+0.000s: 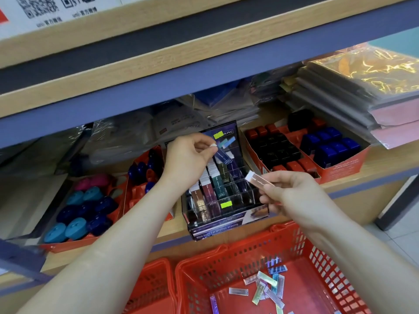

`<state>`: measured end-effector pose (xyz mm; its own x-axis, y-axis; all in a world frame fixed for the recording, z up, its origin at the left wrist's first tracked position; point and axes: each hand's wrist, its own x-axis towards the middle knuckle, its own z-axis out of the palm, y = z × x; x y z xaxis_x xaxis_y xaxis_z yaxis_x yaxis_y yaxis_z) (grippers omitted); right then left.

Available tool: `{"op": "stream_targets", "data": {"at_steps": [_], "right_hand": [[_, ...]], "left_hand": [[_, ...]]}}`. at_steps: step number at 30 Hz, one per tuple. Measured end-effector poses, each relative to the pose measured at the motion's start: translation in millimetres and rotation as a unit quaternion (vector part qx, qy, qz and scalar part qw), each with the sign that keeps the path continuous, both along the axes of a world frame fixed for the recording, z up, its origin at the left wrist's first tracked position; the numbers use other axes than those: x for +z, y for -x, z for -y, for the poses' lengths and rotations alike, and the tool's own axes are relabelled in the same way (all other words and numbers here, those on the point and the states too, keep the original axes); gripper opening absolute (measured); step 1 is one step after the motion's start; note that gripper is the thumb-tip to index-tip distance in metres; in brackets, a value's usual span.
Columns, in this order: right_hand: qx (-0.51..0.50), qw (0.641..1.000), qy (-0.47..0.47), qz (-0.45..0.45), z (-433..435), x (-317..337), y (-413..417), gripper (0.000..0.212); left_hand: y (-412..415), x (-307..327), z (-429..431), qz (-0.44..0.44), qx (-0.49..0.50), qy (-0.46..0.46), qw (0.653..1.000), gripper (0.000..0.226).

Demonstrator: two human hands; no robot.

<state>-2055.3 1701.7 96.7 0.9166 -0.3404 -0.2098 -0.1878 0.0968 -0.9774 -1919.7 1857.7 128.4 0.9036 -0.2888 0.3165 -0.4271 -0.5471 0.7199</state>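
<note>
1. The rose eraser is showing as a slim flat stick in a metallic pink sleeve with pale lettering and a white tip at its far end.
2. The right hand is grasping it by the near end between thumb and curled fingers, holding it in the air just off the front edge of the shelf, tip pointing up and left.
3. The blue eraser is showing as a similar stick in a dark blue sleeve. The left hand is pinching its upper end with its fingertips, and the stick is tilting down into the rear rows of the display case.
4. The display case (clear, stepped, with compartments) is standing at the shelf's front edge, its left rows filled with upright sticks.
5. The left carton and the right carton are flanking the case, and wrapped packets are piling up at the shelf's right end.
6. The red basket is sitting below the front edge with loose erasers on its floor, and a second basket is standing at its left.
</note>
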Motion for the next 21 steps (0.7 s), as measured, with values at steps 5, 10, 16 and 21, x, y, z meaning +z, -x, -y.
{"op": "stream_targets", "data": {"at_steps": [5, 10, 16, 21], "right_hand": [[0.003, 1.0, 0.004, 0.002, 3, -1, 0, 0.012], [0.003, 1.0, 0.003, 0.003, 0, -6, -4, 0.01], [-0.001, 1.0, -0.011, 0.015, -4, -7, -6, 0.016], [0.006, 1.0, 0.016, 0.01, -5, -8, -6, 0.012]], "left_hand": [[-8, -3, -2, 0.012, -0.001, -0.015, 1.0, 0.011], [-11, -8, -13, 0.025, 0.01, -0.021, 0.999, 0.011], [-7, -8, -16, 0.025, 0.004, -0.002, 1.0, 0.011], [6, -2, -28, 0.027, -0.032, 0.035, 0.999, 0.023]]}}
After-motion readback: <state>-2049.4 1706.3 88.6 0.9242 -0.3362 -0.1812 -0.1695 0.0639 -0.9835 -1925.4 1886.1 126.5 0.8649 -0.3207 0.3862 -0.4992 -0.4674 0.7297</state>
